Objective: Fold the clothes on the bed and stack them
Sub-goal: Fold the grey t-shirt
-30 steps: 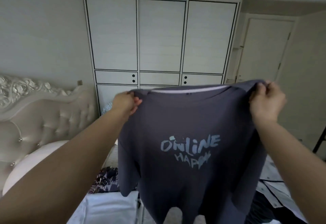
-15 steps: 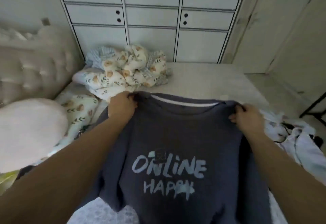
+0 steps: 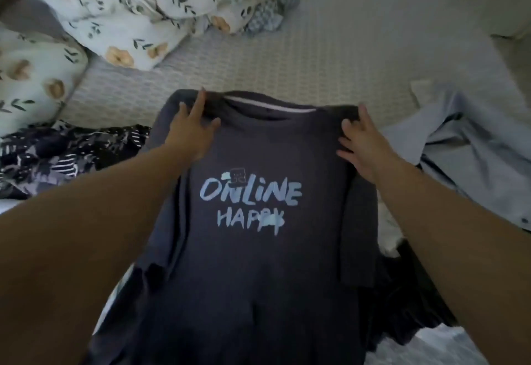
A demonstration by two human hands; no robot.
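T-shirt (image 3: 258,264): flat on the bed (image 3: 330,57) (print up).
Left hand (image 3: 191,132): fingers spread, pressing its shoulder.
Right hand (image 3: 365,146): likewise spread.

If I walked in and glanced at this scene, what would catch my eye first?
Most likely the dark grey T-shirt spread face-up in the middle of the bed, with "ONLINE HAPPY" printed in pale blue across its chest. The left hand and right hand rest open on its shoulders. Next you might notice the flower-patterned bedding bunched at the far left, and a pale blue garment lying crumpled to the right.
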